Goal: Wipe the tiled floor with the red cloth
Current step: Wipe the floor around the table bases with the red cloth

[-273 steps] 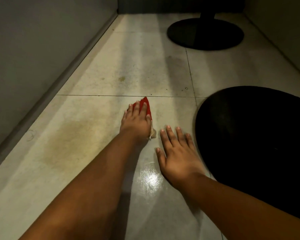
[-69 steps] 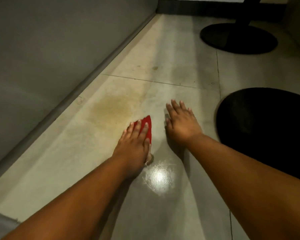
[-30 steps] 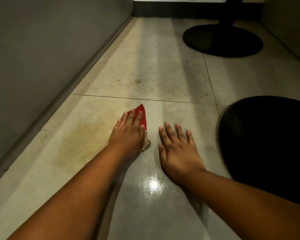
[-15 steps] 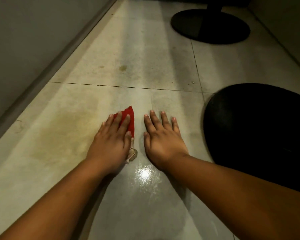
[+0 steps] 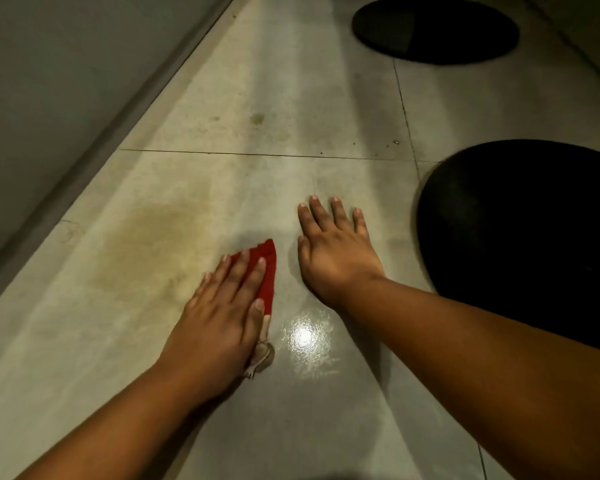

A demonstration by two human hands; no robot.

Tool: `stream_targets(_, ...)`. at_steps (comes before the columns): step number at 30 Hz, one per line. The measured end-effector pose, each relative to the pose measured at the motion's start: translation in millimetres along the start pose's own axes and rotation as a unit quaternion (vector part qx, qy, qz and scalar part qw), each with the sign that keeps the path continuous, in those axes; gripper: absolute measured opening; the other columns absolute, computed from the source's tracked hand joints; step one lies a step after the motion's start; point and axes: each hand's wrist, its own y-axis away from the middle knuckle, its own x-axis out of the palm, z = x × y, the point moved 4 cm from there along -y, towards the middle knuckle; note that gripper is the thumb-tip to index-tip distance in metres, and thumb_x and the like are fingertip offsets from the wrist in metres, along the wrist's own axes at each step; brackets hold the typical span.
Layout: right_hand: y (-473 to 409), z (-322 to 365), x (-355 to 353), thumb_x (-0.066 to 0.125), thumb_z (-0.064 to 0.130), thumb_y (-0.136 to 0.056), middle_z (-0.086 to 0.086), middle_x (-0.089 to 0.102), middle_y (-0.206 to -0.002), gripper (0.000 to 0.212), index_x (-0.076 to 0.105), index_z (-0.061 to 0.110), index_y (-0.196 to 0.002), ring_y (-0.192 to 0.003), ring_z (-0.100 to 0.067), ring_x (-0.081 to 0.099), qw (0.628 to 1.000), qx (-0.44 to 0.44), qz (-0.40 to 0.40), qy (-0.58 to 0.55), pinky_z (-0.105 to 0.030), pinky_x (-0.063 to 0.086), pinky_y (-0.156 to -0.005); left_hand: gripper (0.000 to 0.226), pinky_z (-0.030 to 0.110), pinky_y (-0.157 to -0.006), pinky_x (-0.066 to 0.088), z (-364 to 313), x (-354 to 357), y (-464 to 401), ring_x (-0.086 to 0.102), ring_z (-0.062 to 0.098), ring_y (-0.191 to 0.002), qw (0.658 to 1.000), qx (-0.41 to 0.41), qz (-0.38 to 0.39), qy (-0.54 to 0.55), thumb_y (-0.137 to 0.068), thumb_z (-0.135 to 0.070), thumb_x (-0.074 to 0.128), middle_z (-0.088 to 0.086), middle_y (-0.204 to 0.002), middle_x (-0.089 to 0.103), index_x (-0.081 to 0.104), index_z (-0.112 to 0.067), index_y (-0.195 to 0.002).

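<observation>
My left hand (image 5: pixel 222 317) lies flat on the red cloth (image 5: pixel 268 271) and presses it against the grey tiled floor (image 5: pixel 291 98). Only the cloth's pointed red tip and a pale frayed end by my wrist show past the hand. My right hand (image 5: pixel 333 247) rests palm down on the tile just right of the cloth, fingers spread, holding nothing. A yellowish stain (image 5: pixel 146 237) marks the tile to the left of the cloth. A bright light reflection (image 5: pixel 305 336) shines on the floor between my wrists.
A grey wall with a skirting strip (image 5: pixel 84 174) runs along the left. A large black round base (image 5: pixel 520 244) sits on the floor close to my right arm. A second black round base (image 5: pixel 433 29) lies farther ahead. Small specks (image 5: pixel 395 142) dot the far tile.
My left hand has pulled the red cloth back toward me, so it now trails behind my right hand. The right hand stays flat on the tile. The view has tilted downward.
</observation>
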Motion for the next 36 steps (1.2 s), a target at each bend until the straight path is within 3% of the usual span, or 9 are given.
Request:
stream_targets(7,-0.4,1.4,-0.1,0.015,0.041,-0.103,0.003,-0.005,-0.166,0.059,0.002,0.025,-0.159,-0.151,-0.022,-0.012,1.000,0.004,0.001,0.004,-0.048,-0.007,-0.121,0.056,0.036,-0.119,0.000,10.2,-5.2,-97.7,-0.003,0.022,-0.150,0.995,-0.095,-0.042,0.004,-0.104,-0.041,0.016,0.003,-0.164,0.000,0.005,-0.023,-0.156)
stream_targets(14,-1.1,0.1,0.1,0.015,0.041,-0.103,0.002,-0.005,-0.166,0.059,0.002,0.025,-0.159,-0.151,-0.024,-0.012,1.000,0.004,0.000,0.007,-0.048,-0.008,-0.121,0.055,0.033,-0.119,-0.006,-3.1,1.6,-34.7,-0.012,0.015,-0.149,0.997,-0.072,-0.036,0.006,-0.104,-0.042,0.013,-0.003,-0.163,-0.009,-0.003,-0.029,-0.155)
stream_targets(20,-1.3,5.3,-2.3,0.017,0.040,-0.103,0.000,-0.003,-0.166,0.059,0.005,0.024,-0.159,-0.152,-0.023,-0.009,1.000,0.009,-0.004,0.000,-0.047,-0.007,-0.122,0.056,0.038,-0.121,-0.001,1.0,-1.2,-83.1,-0.006,0.022,-0.150,0.989,-0.138,-0.047,0.014,-0.104,-0.040,0.016,0.003,-0.164,-0.002,0.002,-0.025,-0.156)
stream_targets(24,1.9,1.3,-8.8,0.022,0.040,-0.105,-0.004,-0.011,-0.165,0.058,0.007,0.024,-0.159,-0.152,-0.022,-0.009,0.998,0.017,-0.009,-0.056,-0.037,-0.009,-0.121,0.057,0.039,-0.121,-0.003,-0.5,1.9,-99.1,-0.007,0.023,-0.150,0.987,-0.158,-0.032,0.020,-0.104,-0.038,0.019,0.004,-0.164,-0.005,0.001,-0.023,-0.156)
stream_targets(29,12.8,-5.0,-31.3,0.029,0.038,-0.107,-0.004,-0.019,-0.164,0.054,0.013,0.027,-0.158,-0.151,-0.028,-0.013,0.967,0.072,0.038,-0.243,-0.040,-0.007,-0.120,0.057,0.037,-0.120,-0.008,-16.0,0.1,-52.9,-0.014,0.019,-0.149,0.990,-0.130,-0.039,0.036,-0.104,-0.038,0.014,0.002,-0.163,-0.013,-0.007,-0.023,-0.155)
stream_targets(32,39.0,11.0,-38.2,0.032,0.034,-0.106,-0.007,-0.015,-0.165,0.055,0.016,0.022,-0.157,-0.150,-0.028,-0.015,0.978,0.063,-0.022,-0.196,-0.039,-0.008,-0.119,0.056,0.035,-0.119,-0.013,-34.9,3.0,17.9,-0.029,0.014,-0.143,0.996,-0.079,-0.025,0.040,-0.104,-0.040,0.008,-0.003,-0.157,-0.029,-0.018,-0.026,-0.152)
stream_targets(36,57.9,48.1,-22.4,0.029,0.029,-0.106,-0.005,-0.018,-0.164,0.054,0.013,0.021,-0.158,-0.148,-0.025,-0.023,0.992,0.004,-0.057,-0.109,-0.039,-0.011,-0.121,0.056,0.028,-0.114,-0.022,-25.5,-3.8,67.2,-0.041,0.007,-0.135,0.996,-0.087,0.018,0.013,-0.103,-0.046,0.005,-0.014,-0.148,-0.041,-0.031,-0.034,-0.145)
